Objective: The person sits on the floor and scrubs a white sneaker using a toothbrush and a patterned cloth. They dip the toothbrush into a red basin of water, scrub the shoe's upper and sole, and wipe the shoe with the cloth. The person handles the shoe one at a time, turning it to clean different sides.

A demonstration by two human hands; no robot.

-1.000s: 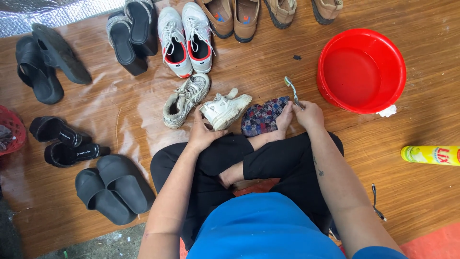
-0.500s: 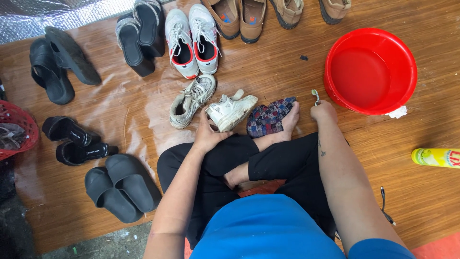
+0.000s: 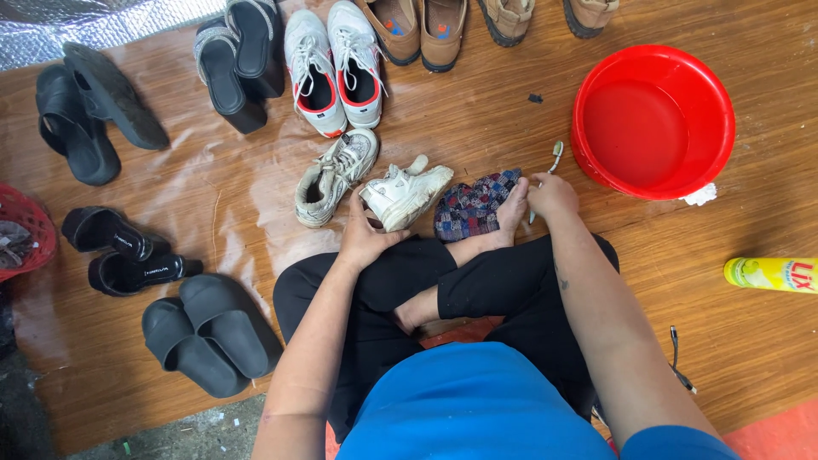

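I sit cross-legged on a wooden floor. My left hand (image 3: 362, 236) grips the heel of a small white sneaker (image 3: 407, 193) that lies on its side in front of my knee. Its worn grey-white mate (image 3: 334, 175) lies just to the left. My right hand (image 3: 552, 195) holds a toothbrush (image 3: 554, 158) with its head pointing up toward a red basin (image 3: 653, 119) of water. Between my hands lies a checkered cloth (image 3: 474, 205), with my bare foot (image 3: 513, 207) resting against it.
Pairs of footwear ring the floor: white-and-red sneakers (image 3: 334, 64), brown shoes (image 3: 419, 30), black platform sandals (image 3: 239, 60), black slides (image 3: 209, 332), black slippers (image 3: 128, 255) and black sandals (image 3: 89, 111). A yellow bottle (image 3: 771, 274) lies at right. A red basket (image 3: 21, 234) sits at left.
My right hand with the toothbrush has shifted right, off the cloth and closer to the red basin. My left hand stays on the white sneaker.
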